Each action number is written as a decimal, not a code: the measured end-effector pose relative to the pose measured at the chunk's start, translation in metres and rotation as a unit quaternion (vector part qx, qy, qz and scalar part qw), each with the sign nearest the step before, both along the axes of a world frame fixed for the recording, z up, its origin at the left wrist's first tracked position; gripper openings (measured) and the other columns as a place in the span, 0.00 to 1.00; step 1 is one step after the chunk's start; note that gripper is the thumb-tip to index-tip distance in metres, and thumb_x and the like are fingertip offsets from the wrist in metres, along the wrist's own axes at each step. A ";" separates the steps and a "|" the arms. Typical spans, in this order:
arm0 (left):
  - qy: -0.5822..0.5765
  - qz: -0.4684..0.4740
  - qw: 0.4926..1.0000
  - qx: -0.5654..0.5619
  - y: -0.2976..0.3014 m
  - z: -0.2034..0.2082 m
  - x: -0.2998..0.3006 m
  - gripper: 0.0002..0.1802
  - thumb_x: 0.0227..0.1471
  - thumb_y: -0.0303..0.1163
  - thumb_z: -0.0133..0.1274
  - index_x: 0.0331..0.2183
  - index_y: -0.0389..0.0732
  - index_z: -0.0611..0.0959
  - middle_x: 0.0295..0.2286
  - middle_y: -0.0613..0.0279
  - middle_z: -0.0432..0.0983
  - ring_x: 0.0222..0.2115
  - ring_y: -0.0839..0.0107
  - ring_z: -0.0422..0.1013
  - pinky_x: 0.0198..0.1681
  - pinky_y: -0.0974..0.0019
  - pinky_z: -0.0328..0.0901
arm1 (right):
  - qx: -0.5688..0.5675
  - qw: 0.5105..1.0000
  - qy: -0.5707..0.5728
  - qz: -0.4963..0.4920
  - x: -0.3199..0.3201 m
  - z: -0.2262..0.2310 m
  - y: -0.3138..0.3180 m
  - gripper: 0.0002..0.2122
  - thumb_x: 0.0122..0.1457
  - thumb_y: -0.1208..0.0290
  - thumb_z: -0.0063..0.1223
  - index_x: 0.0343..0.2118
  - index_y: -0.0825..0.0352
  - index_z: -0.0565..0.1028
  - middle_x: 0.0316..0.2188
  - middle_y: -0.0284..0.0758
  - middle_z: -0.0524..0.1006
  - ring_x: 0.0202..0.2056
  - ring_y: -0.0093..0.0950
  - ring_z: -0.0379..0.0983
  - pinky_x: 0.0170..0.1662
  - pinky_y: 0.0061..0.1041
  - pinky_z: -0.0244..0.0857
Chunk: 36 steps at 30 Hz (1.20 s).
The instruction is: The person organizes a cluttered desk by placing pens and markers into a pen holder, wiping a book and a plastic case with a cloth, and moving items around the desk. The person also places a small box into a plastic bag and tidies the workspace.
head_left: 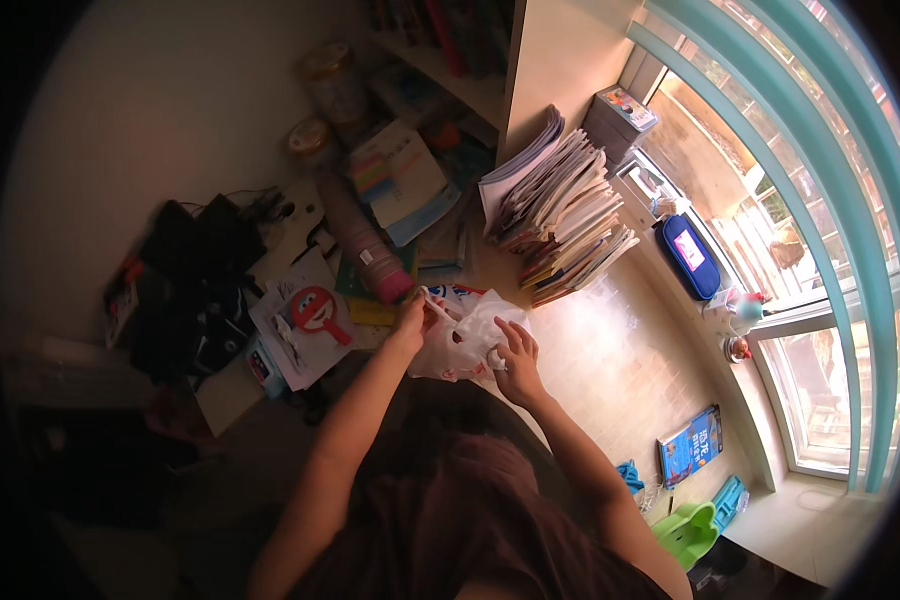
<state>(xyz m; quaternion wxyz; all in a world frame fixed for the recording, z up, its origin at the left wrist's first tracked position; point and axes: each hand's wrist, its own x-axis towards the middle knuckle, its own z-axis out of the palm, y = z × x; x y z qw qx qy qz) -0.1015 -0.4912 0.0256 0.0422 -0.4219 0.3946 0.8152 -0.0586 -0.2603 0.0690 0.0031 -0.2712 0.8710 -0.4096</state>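
Note:
A thin white plastic bag [462, 340] with red and blue print is held up at the desk's near edge, in front of my body. My left hand [410, 322] pinches its upper left side, where the film is gathered into a strip. On the other side, my right hand [518, 365] has its fingers bent around a bunched part of the bag. A dark gap shows between the folds in the middle. What the bag holds, if anything, is hidden. Just beyond my left hand lies a long pinkish cylinder [370, 255] with a bright pink end.
A row of books and papers [560, 205] stands beyond my right hand. A blue pencil case [688, 257] sits on the windowsill. Papers with a red smiling paddle shape [320, 312] lie left. Near the right corner are a blue book [690, 447] and a green container [686, 537].

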 end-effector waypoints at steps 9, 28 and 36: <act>0.006 0.134 0.984 0.116 -0.054 -0.068 0.018 0.12 0.59 0.35 0.39 0.23 0.47 0.67 0.14 0.71 0.54 0.15 0.74 0.53 0.35 0.65 0.60 | 0.092 0.994 -0.049 0.032 0.023 -0.083 0.058 0.06 0.52 0.71 0.47 0.32 0.64 0.71 0.55 0.39 0.62 0.55 0.44 0.56 0.56 0.41 0.50; 0.052 -0.488 0.487 -0.722 0.056 -0.032 0.095 0.54 0.33 0.38 0.64 0.60 0.45 0.53 0.49 0.58 0.66 0.48 0.63 0.66 0.51 0.50 0.54 | -0.119 0.909 -0.334 -0.220 0.018 -0.104 0.027 0.34 0.44 0.72 0.53 0.58 0.65 0.56 0.53 0.50 0.63 0.56 0.45 0.57 0.57 0.35 0.54; 0.261 -0.328 0.560 -0.714 0.042 0.001 0.094 0.11 0.33 0.25 0.53 0.28 0.42 0.78 0.25 0.62 0.73 0.30 0.60 0.71 0.36 0.58 0.61 | -0.204 0.768 -0.563 -0.226 0.019 -0.069 0.031 0.43 0.49 0.69 0.52 0.63 0.52 0.35 0.61 0.42 0.50 0.60 0.41 0.50 0.53 0.46 0.57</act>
